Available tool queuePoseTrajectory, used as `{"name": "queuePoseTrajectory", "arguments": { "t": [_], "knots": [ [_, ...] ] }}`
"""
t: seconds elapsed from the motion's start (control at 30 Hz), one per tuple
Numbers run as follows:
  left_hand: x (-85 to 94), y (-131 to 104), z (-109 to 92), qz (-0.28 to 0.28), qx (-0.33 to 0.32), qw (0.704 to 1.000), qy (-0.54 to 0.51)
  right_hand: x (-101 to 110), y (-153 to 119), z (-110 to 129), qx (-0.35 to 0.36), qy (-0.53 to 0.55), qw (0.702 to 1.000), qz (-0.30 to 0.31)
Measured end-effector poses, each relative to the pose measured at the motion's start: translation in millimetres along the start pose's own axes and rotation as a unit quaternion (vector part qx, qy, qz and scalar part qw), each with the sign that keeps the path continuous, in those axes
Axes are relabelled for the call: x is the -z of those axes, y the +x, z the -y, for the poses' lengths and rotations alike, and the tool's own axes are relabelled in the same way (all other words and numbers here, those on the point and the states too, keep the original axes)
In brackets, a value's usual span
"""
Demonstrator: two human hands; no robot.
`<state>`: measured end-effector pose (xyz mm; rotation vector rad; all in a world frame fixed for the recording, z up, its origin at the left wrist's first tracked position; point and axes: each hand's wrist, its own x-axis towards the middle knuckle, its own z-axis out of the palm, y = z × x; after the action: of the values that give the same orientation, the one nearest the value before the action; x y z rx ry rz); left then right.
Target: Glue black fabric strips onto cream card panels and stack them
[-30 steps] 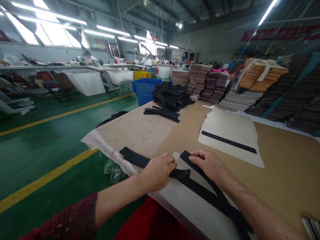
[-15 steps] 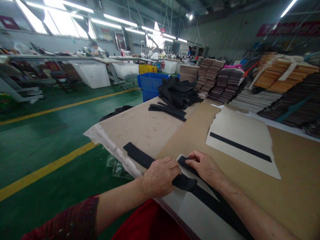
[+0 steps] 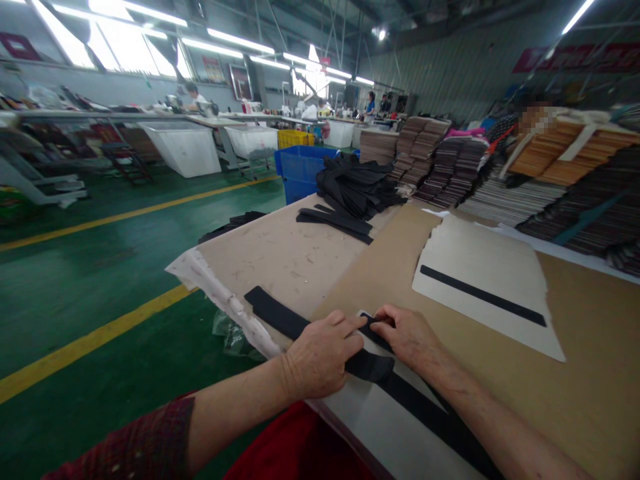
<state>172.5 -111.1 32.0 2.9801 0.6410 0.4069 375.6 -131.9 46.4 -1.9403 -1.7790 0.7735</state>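
My left hand (image 3: 323, 353) is closed over a black fabric strip (image 3: 275, 313), which sticks out past it on both sides. Its index finger reaches across to the end of another black strip (image 3: 377, 333). The thumb and fingers of my right hand (image 3: 410, 337) pinch that second strip near its end, at the top edge of a whitish sheet (image 3: 375, 427). One more long black strip (image 3: 430, 413) runs over this sheet toward the bottom right, partly hidden by my right forearm.
Further right lies another whitish sheet (image 3: 480, 253) bearing a black strip (image 3: 483, 295). Black strips are piled (image 3: 355, 187) at the table's far end, beside a blue bin (image 3: 300, 170). Stacked material (image 3: 450, 167) lines the back right, where a person (image 3: 505, 127) is partly visible.
My left index finger has stretched forward onto the strip's end by my right fingertips. My right hand has shifted very slightly. Far back, a person in blue has come more into view.
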Motion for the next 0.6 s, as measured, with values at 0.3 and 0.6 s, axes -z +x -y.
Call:
{"name": "queuePoseTrajectory", "arguments": {
  "t": [0.3, 0.6],
  "knots": [
    [1.7, 3.7, 0.8, 0.031, 0.009, 0.999, -0.003, 16.0, -11.2, 2.7, -0.021, 0.027, 0.999, -0.026],
    [1.5, 4.8, 3.0, 0.026, 0.011, 0.999, -0.019, 82.8, -114.2, -67.8, -0.110, 0.243, 0.962, 0.047]
  ]
}}
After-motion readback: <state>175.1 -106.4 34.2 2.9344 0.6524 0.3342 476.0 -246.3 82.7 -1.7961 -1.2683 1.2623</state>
